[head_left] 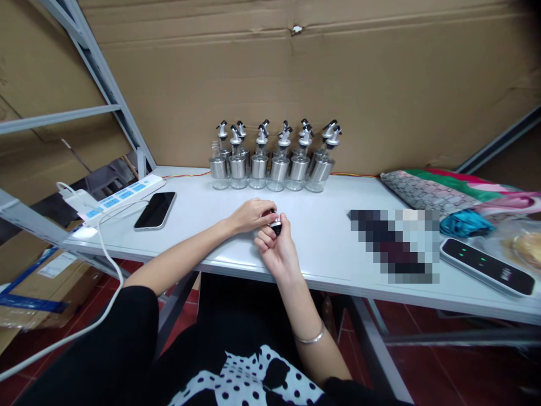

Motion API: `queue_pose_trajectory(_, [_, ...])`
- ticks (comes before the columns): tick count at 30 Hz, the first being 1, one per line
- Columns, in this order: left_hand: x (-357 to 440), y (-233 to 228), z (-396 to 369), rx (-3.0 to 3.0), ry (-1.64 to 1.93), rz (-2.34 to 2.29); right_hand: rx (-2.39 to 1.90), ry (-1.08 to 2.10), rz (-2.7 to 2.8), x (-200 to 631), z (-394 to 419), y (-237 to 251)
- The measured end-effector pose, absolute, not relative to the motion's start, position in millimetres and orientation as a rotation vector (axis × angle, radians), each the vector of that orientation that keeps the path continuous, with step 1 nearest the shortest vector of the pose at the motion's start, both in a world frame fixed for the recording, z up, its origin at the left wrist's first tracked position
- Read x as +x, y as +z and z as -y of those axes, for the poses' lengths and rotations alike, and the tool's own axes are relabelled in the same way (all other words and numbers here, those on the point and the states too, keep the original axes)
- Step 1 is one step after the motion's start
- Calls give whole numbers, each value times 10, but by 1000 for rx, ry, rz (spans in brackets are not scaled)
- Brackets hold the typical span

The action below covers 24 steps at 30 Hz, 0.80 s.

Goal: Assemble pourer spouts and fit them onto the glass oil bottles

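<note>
Near the front edge of the white table [321,237], both hands meet on a small black and silver spout cap [275,221]. The left hand [252,215] curls over it from 10 o'clock, fingers closed on its top; the right hand [276,248] grips it from 6 o'clock. At 12 o'clock stand the glass bottles [274,160]; a phone [155,210] lies at 9 o'clock

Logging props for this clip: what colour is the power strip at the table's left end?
White with blue sockets; the power strip shows in the head view.
</note>
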<state>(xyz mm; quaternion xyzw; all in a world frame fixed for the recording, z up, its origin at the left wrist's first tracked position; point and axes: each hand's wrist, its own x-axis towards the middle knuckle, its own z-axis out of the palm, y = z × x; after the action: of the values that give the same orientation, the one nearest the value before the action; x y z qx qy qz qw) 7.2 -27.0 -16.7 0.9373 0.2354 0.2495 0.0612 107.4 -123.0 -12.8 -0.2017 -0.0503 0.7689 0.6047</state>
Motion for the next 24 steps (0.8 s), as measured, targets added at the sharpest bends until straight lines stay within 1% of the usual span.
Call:
queue_pose_trajectory(3, [53, -157, 257, 3001, 729, -713, -466, 1793, 141, 1070, 1239, -125])
queue_pose_trajectory(8, [49, -194, 240, 3132, 824, -619, -431, 1847, 157, 1075, 1245, -123])
queue_pose_trajectory(15, [87, -285, 198, 3023, 769, -666, -368, 1956, 39, 1108, 1229, -101])
queue_pose_trajectory(22, [129, -331, 200, 2889, 720, -709, -385, 1945, 34, 1116, 1217, -88])
queue_pose_trajectory(24, [152, -340, 192, 2756, 743, -794, -413, 1939, 65, 1101, 1231, -91])
